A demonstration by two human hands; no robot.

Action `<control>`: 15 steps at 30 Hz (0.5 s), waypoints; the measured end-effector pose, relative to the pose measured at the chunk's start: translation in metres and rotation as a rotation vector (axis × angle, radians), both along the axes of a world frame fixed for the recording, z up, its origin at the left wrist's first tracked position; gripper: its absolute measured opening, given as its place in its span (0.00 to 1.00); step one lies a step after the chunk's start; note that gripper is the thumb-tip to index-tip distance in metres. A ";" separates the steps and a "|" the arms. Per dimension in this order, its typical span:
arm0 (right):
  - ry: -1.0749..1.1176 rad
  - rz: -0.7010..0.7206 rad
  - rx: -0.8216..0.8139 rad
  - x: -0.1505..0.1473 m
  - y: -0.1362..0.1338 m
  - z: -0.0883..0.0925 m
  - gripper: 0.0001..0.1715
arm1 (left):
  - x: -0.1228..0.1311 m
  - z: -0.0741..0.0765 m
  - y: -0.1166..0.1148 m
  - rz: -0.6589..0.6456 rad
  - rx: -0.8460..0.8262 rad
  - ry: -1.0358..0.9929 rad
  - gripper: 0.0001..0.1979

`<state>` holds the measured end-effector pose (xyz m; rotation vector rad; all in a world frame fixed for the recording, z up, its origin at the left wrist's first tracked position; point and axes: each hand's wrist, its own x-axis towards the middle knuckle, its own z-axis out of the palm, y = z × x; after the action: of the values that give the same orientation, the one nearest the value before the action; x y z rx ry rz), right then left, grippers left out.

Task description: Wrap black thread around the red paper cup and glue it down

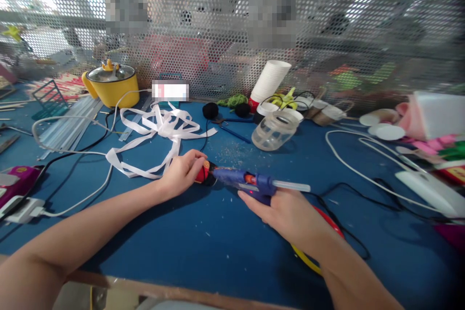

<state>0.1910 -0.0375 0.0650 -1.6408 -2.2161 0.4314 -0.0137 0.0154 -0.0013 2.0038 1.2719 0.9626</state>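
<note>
No words or numbers could be read, and the pale label [248, 187] on the blue glue gun [231, 176] was too small

A blue tabletop [163, 247] with a pale front edge [174, 293] carries a crowded mix of things. At the back left stands a yellow pot [121, 89] with a glass lid, and clear sticks [72, 121] lie in a spread beside it. White ribbon [165, 125] sits in loose loops nearer the middle. Farther right, a transparent jar [269, 139] stands near a blue-handled tool, perhaps pliers [236, 134]; the view is too coarse to be sure. Two black balls [210, 110] rest behind the tool. Pale scraps [232, 154] dot the surface, and a white cable [334, 155] curves across its right side.
</note>
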 end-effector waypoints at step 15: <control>-0.002 -0.041 -0.044 -0.002 -0.001 0.005 0.11 | 0.000 0.001 -0.001 0.005 -0.014 -0.007 0.13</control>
<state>0.1887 -0.0381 0.0697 -1.7062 -2.1854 0.4716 -0.0136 0.0141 -0.0007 1.9858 1.2774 0.9601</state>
